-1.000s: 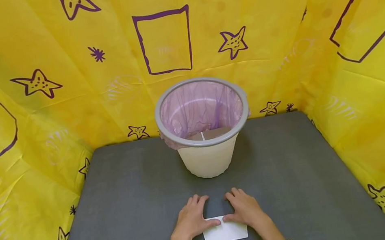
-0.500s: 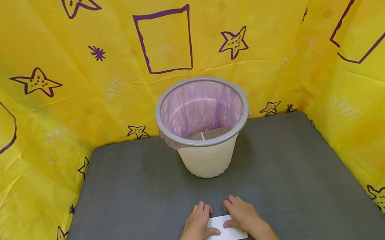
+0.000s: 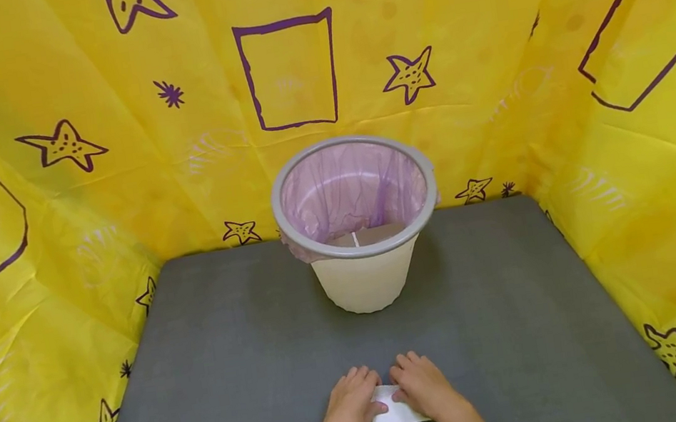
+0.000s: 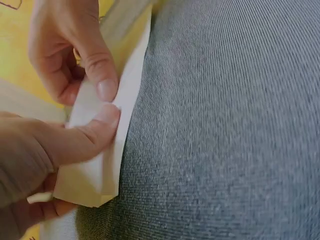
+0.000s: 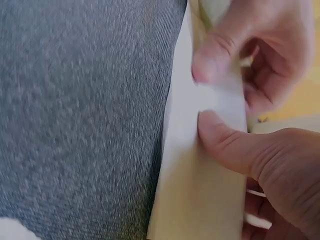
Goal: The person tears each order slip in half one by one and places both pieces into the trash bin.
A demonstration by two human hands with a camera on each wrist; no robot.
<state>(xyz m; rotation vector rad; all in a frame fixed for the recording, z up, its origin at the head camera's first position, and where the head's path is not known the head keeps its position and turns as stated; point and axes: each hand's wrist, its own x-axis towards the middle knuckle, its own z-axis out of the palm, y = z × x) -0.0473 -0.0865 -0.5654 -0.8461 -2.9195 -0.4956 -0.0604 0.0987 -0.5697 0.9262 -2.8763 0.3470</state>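
Note:
A folded strip of white paper (image 3: 397,413) lies at the front of the grey table, layered along its edge in the left wrist view. My left hand (image 3: 350,402) pinches its left part, thumb on top and curled fingers at the far edge. On the right part, my right hand (image 3: 427,392) pinches in the same way. In the right wrist view the two thumbs press the paper (image 5: 200,185) close together, tips a little apart. The underside of the paper is hidden.
Beyond the hands stands a cream bin (image 3: 366,283) with a grey rim and a thin purple liner. Brown cardboard-like pieces (image 3: 380,234) lie inside it. Yellow printed cloth (image 3: 200,108) surrounds the grey table (image 3: 235,355) on the back and both sides.
Both hands have drawn back towards the body and closer together. Their fingers, spread beyond the paper earlier, now curl at its far edge, and less of the paper shows.

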